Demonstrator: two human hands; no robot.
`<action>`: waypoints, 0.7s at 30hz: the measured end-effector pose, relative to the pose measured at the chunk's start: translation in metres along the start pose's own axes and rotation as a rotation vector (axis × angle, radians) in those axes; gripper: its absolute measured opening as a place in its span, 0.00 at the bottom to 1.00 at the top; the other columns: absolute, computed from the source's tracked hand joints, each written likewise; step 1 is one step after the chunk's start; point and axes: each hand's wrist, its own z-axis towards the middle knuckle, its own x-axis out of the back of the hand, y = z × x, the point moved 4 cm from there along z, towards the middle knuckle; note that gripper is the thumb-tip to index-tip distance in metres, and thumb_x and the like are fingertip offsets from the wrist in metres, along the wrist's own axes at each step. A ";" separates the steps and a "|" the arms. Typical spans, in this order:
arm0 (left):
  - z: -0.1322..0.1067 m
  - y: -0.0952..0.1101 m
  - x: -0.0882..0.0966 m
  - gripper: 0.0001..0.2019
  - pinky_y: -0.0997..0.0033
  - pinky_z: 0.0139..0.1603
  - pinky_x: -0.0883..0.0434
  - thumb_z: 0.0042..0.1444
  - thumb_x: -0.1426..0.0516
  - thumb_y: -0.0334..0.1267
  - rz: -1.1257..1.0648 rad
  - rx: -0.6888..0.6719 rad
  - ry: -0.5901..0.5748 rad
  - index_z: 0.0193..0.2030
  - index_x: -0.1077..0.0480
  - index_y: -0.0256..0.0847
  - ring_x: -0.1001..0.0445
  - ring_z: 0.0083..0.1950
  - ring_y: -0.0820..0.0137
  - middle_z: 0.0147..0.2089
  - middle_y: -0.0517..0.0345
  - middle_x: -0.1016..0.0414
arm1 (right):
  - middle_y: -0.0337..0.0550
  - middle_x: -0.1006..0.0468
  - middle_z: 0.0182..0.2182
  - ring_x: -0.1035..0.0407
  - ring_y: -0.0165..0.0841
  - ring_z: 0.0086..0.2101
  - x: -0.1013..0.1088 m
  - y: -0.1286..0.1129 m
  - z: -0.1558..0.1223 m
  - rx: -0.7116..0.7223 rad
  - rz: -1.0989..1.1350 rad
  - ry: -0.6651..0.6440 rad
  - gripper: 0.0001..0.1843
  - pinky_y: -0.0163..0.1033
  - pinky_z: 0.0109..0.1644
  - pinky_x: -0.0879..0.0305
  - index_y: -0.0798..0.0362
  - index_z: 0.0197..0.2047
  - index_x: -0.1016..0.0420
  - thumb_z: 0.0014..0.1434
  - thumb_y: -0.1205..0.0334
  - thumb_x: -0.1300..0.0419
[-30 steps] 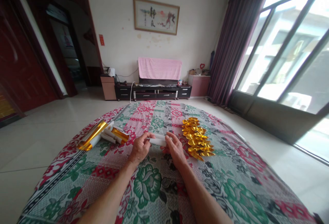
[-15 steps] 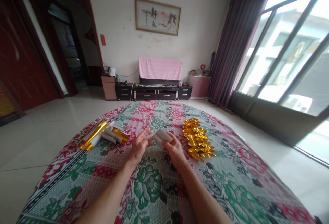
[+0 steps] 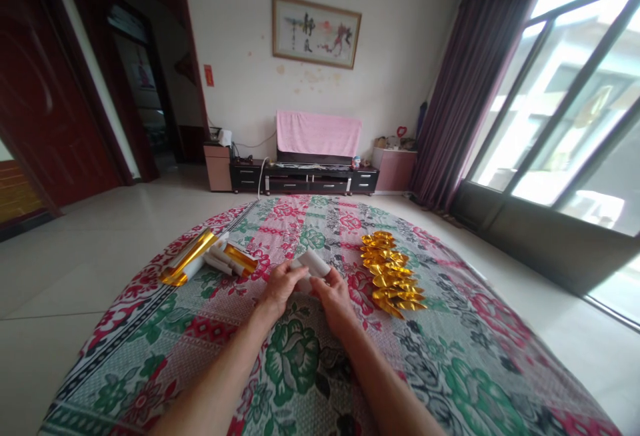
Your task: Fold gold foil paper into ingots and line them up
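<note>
A piece of folded paper (image 3: 314, 262), its pale grey-white side showing, is held above the middle of the patterned cloth (image 3: 293, 356). My left hand (image 3: 283, 285) pinches its left edge, fingers closed. On its right and lower edge, my right hand (image 3: 332, 293) grips with thumb and fingers. To the right of my hands lies a row of shiny gold folded foil pieces (image 3: 393, 273), stacked into one another. Curled gold-and-white foil paper sheets (image 3: 193, 259) rest on the cloth at the left.
The cloth covers a large round surface. Beyond it stand a low black TV cabinet (image 3: 305, 179) and a screen under a pink towel (image 3: 319, 133). A purple curtain (image 3: 455, 103) and a window are on the right, a red door (image 3: 50, 89) on the left.
My left hand has gone from open fingers beside the paper to pinching its left edge. My right hand keeps hold. The whole view has shifted slightly.
</note>
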 end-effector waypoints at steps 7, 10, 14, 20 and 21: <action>0.005 -0.005 0.008 0.11 0.77 0.22 0.40 0.39 0.39 0.43 0.192 -0.079 0.033 0.27 0.29 0.37 0.37 0.21 0.76 0.20 0.65 0.32 | 0.35 0.31 0.24 0.40 0.27 0.25 0.010 -0.014 -0.002 0.111 -0.212 0.089 0.15 0.30 0.27 0.43 0.55 0.31 0.29 0.49 0.50 0.42; 0.003 -0.004 0.006 0.12 0.77 0.22 0.40 0.40 0.40 0.43 0.200 -0.064 0.024 0.28 0.29 0.36 0.37 0.22 0.76 0.21 0.64 0.32 | 0.35 0.32 0.22 0.42 0.26 0.24 0.009 -0.018 -0.004 0.121 -0.240 0.085 0.15 0.30 0.26 0.45 0.55 0.28 0.29 0.49 0.50 0.42; -0.001 0.000 0.003 0.11 0.77 0.22 0.38 0.41 0.40 0.42 0.183 -0.044 0.005 0.28 0.29 0.36 0.35 0.23 0.75 0.22 0.63 0.31 | 0.35 0.33 0.21 0.43 0.26 0.23 0.006 -0.020 -0.006 0.121 -0.242 0.046 0.15 0.30 0.25 0.46 0.55 0.26 0.30 0.49 0.50 0.43; 0.000 0.000 0.004 0.11 0.77 0.21 0.39 0.41 0.40 0.42 0.140 -0.035 -0.012 0.27 0.30 0.36 0.35 0.22 0.75 0.22 0.62 0.31 | 0.36 0.31 0.22 0.42 0.27 0.24 0.006 -0.018 -0.006 0.091 -0.216 0.045 0.15 0.30 0.25 0.45 0.55 0.29 0.29 0.49 0.50 0.43; 0.000 0.000 0.004 0.10 0.77 0.22 0.39 0.41 0.40 0.42 0.137 -0.035 -0.014 0.27 0.30 0.36 0.35 0.22 0.75 0.22 0.62 0.30 | 0.36 0.31 0.23 0.41 0.27 0.24 0.006 -0.017 -0.006 0.087 -0.210 0.043 0.15 0.30 0.25 0.45 0.55 0.30 0.29 0.49 0.51 0.43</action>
